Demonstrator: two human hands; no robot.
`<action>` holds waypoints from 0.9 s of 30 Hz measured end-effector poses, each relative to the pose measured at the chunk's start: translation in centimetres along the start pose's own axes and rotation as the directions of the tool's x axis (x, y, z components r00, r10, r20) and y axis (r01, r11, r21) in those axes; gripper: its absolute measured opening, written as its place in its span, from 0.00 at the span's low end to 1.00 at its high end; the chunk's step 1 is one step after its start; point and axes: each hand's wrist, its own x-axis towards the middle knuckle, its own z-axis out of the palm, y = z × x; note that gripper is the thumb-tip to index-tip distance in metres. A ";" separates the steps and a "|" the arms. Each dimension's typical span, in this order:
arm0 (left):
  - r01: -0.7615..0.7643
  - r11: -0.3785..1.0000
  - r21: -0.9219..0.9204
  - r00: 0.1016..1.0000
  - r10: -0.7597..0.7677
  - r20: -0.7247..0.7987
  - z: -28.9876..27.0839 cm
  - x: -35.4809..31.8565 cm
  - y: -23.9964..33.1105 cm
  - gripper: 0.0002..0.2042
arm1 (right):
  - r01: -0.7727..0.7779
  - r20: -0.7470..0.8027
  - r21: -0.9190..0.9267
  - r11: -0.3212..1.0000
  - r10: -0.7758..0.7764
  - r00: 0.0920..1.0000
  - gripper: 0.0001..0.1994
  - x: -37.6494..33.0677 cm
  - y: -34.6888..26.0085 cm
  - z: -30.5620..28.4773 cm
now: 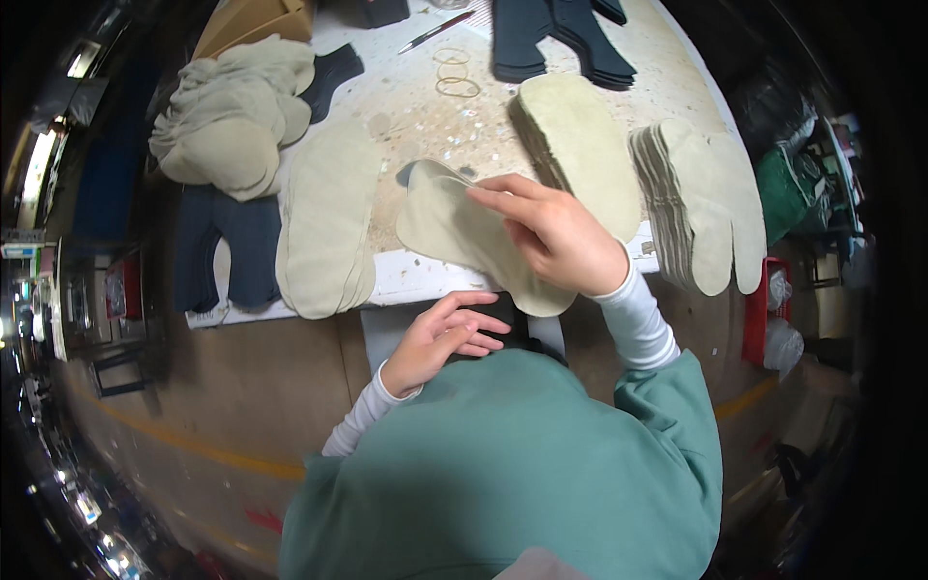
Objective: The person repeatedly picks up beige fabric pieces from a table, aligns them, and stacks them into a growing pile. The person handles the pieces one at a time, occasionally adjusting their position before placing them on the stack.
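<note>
My right hand (551,232) lies on a beige, sole-shaped fabric piece (445,222) at the near edge of the worktable (425,275), with the fingers pressing its top and the thumb side curled around it. My left hand (445,333) hovers just below the table edge over a dark piece in my lap, fingers spread and holding nothing that I can see. Both wrists show white sleeves under a green top.
Stacks of beige cut pieces lie around: a long pile (329,222) at left, a tall stack (580,155) behind my right hand, another stack (706,203) at right, a heap (232,116) at far left. Dark fabric pieces (561,39), rubber bands (456,77) and a pen (435,31) lie farther back.
</note>
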 end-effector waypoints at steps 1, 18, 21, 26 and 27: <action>-0.009 1.000 0.007 1.000 0.009 -0.026 -0.1 0.1 0.0 0.20 | 0.044 -0.040 0.015 0.999 -0.044 0.998 0.28 0.3 0.1 -1.0; -0.022 1.000 -0.014 0.991 0.020 -0.135 -1.4 0.5 -0.4 0.17 | -0.220 -0.565 0.322 0.921 0.373 0.736 0.21 -4.8 9.6 -3.2; -0.062 0.998 0.012 0.981 0.063 -0.182 -1.4 -0.5 0.0 0.17 | -0.262 -0.590 0.243 0.934 0.357 0.724 0.21 -5.0 8.8 -3.2; -0.282 0.933 0.225 0.849 0.352 -0.394 -3.5 -3.2 1.6 0.16 | -0.366 -0.552 -0.034 0.930 0.288 0.782 0.21 -4.5 7.1 -4.3; -0.307 0.913 0.268 0.793 0.401 -0.458 -4.1 -3.7 2.0 0.16 | -0.420 -0.551 -0.199 0.885 0.254 0.795 0.23 -4.3 6.7 -4.5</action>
